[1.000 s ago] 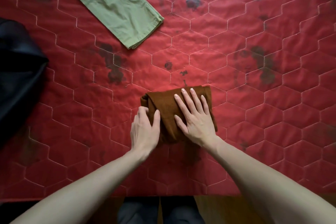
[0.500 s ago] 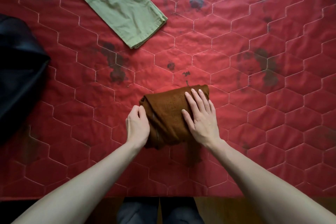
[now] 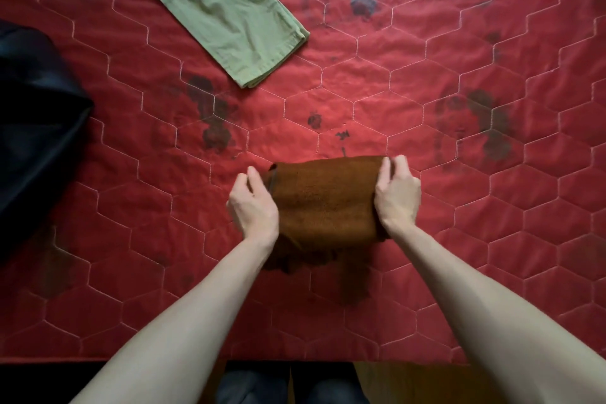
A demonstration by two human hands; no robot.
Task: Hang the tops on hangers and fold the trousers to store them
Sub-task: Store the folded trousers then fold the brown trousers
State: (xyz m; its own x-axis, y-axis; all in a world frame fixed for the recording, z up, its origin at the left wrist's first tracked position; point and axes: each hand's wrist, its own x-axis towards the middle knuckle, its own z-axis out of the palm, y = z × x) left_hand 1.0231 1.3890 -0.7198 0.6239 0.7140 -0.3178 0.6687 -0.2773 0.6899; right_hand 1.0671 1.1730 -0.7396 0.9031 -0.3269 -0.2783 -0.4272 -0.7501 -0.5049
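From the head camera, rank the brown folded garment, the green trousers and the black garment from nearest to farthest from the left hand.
1. Brown folded garment: gripped at its left end by the left hand.
2. Green trousers: farther back on the red quilt, slightly left; hem nearest.
3. Black garment: at the far left edge.
Two and three are fairly close; the hem looks nearer.

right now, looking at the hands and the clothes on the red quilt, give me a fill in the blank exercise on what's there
1. The left hand and right hand grip opposite ends of the folded ____ fabric bundle.
2. The pale green trousers lie on the red hexagon-stitched quilt, ____ of the hands.
3. The dark blue garment lies at the quilt's ____ edge.

Missing words: brown; beyond (farther away); left
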